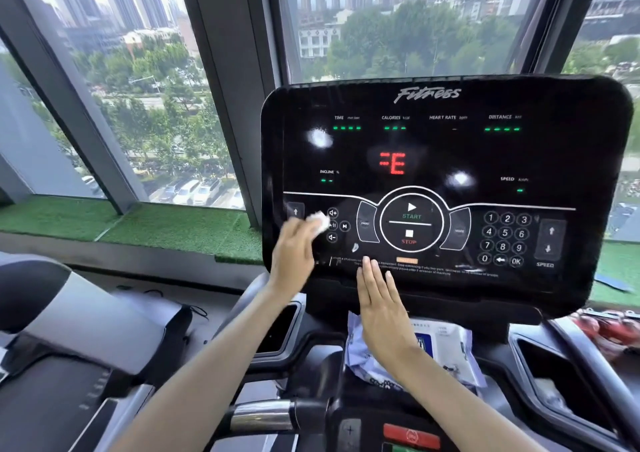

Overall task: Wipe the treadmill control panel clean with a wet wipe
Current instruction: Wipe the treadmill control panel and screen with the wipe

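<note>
Our left hand (pixel 294 247) grasps the wet wipe (pixel 320 221), bunched at the fingertips and pressed against the lower left of the control panel (pixel 446 153), just beside the volume buttons. Motion blur hides the exact finger hold. Our right hand (pixel 381 302) is released, its fingers straight and together, with the tips at the panel's bottom edge; we cannot tell whether they touch it. Beneath it the pack of wipes (pixel 450 347) lies on the console ledge.

We judge the wipe light, limp and damp, so it will fold and slip unless we keep it wadded under several fingertips. The panel looks glossy, stiff and touch-sensitive, so we favour flat, even pressure and care around the start key (pixel 411 211).
</note>
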The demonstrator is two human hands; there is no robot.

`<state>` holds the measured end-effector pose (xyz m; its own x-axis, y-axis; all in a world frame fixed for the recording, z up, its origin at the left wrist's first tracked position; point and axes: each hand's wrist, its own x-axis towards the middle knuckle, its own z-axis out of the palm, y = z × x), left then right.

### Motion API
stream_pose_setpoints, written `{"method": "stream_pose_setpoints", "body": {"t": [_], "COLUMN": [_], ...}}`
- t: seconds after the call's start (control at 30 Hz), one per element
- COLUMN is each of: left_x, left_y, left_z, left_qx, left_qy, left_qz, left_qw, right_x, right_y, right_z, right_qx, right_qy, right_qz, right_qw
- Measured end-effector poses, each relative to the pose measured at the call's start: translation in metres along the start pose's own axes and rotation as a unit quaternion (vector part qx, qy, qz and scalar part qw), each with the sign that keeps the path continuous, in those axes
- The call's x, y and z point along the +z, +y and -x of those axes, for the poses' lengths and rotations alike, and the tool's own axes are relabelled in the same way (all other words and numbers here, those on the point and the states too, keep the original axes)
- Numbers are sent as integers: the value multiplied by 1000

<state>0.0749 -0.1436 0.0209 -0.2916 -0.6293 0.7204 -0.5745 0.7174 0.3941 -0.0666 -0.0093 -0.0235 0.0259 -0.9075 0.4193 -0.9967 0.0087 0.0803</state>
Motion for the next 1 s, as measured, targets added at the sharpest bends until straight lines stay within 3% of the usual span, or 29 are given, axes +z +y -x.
{"method": "stream_pose_setpoints", "body": {"t": [0.07,0.13,0.37,0.57,0.73,0.8,0.9,0.93,1.0], "left_x": [-9,-10,6,-1,12,4,-13,-11,-3], "left_y": [-3,-8,7,9,30,21,10,10,19], "left_z": [-30,-40,32,-11,35,15,-15,-16,-2], "left_qx": [-99,-137,-9,-169,-10,-32,-200,-220,-142], "left_qy": [65,91,-40,89,-99,-45,100,114,48], "left_qz": [20,31,6,24,20,20,41,32,-21], "left_qw": [993,986,999,981,995,998,974,968,989], "right_x": [0,4,0,4,1,2,5,6,5], "right_y": [-1,1,2,2,3,3,3,3,4], "right_z": [0,3,3,6,4,4,4,4,3], "right_qx": [-3,-8,-11,-17,-21,-15,-14,-15,-17], "right_qy": [-6,-5,1,-10,-2,-2,-5,-4,-4], "right_qz": [3,13,8,16,-12,-3,-4,-1,7], "right_qw": [1000,1000,1000,1000,1000,1000,1000,1000,1000]}}
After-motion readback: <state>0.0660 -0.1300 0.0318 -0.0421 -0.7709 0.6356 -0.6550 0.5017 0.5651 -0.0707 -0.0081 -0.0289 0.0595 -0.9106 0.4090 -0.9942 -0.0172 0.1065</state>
